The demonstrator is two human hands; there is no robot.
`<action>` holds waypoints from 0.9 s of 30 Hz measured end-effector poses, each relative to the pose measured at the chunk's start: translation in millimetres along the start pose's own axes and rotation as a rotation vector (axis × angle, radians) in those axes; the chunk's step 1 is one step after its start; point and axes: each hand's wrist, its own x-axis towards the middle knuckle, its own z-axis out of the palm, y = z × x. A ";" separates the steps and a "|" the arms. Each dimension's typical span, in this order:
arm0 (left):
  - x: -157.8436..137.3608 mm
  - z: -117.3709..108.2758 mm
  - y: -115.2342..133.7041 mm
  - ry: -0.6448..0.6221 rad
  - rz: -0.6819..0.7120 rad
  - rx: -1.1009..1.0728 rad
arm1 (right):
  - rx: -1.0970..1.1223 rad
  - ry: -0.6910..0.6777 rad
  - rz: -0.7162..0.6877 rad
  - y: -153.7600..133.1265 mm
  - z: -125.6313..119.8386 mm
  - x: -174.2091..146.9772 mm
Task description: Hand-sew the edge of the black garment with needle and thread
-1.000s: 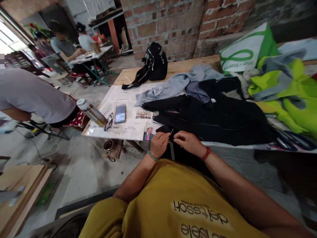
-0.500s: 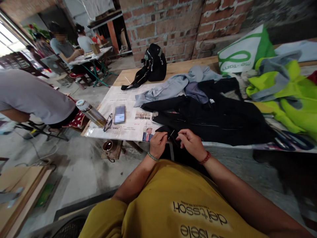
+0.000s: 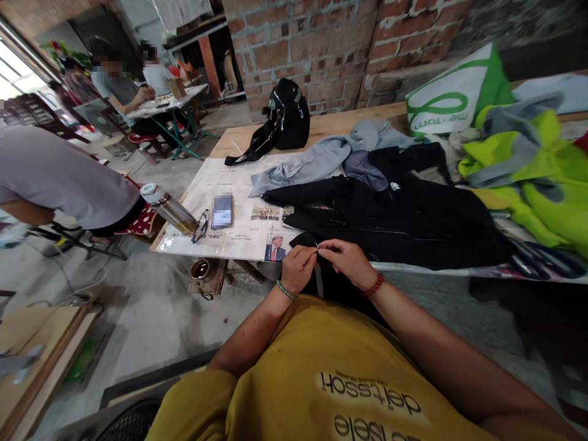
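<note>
Garment (image 3: 404,214): black, spread on the table (image 3: 211,168); its near left corner ran behind the hands, so that part was hidden.
Left hand (image 3: 298,269): at the garment's near left corner, narrow, fingers curled and thumb pressed in; what it held was covered by its own fingers.
Right hand (image 3: 348,263): at the same corner of the garment, narrow, thumb and forefinger pinched beside the left fingertips.
Sliver (image 3: 316,245): thin, pale, upright where the fingertips met, over the garment's corner; too small to name, and which hand gripped it could not be told.
Grey cloth (image 3: 307,165): just beyond the garment, one end tucked out of sight.
Phone (image 3: 222,211): left of the garment, screen blurred.
Blue loops (image 3: 533,260): at the garment's right end, dim, shape unclear.
Co-worker (image 3: 68,177): well left of the garment, cut off by the frame.
</note>
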 end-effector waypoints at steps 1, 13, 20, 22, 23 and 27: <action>-0.4 0.0 -0.5 -0.005 -0.002 0.003 | -0.009 -0.011 0.003 -1.0 -0.6 0.2; -1.9 1.2 -6.9 -0.028 -0.009 0.011 | 0.128 -0.146 0.055 1.9 -9.3 2.5; -1.9 6.0 -12.2 -0.101 -0.165 -0.087 | -0.089 -0.056 -0.045 0.2 -8.6 3.3; -2.2 6.3 -12.5 -0.097 -0.193 -0.105 | -0.067 -0.070 -0.033 1.4 -7.5 2.8; -2.4 6.3 -12.5 -0.094 -0.201 -0.111 | -0.041 -0.084 -0.020 2.0 -7.0 2.4; -3.3 6.8 -12.2 -0.082 -0.184 -0.117 | 0.013 -0.097 0.005 2.9 -5.2 0.9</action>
